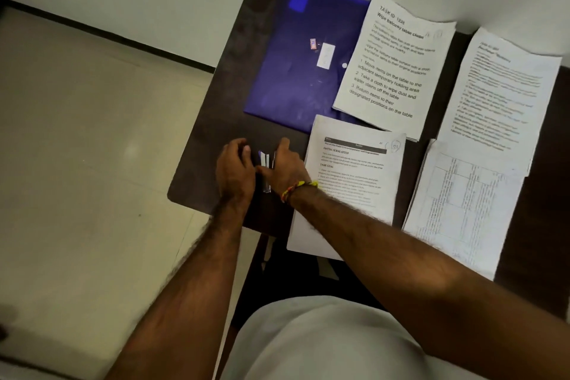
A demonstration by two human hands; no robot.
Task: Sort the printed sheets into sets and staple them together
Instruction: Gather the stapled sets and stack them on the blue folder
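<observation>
Stapler (pixel 267 171) sits on the bench (pixel 216 120) beside printed sheets (pixel 351 176), left hand (pixel 236 171) and right hand (pixel 285 168) both curled round it.

One head-worn wide-angle view looks steeply down, close over the dark surface (pixel 216 108) and both forearms.

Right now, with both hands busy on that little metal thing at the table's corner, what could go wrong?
The stapler, held between the left hand and right hand, sits close to fingertips, so a slip might pinch them. The right forearm lies over the nearest paper stack, which overhangs the table edge and could get dragged off. The small staple box on the blue folder could slide if the folder is nudged.
</observation>
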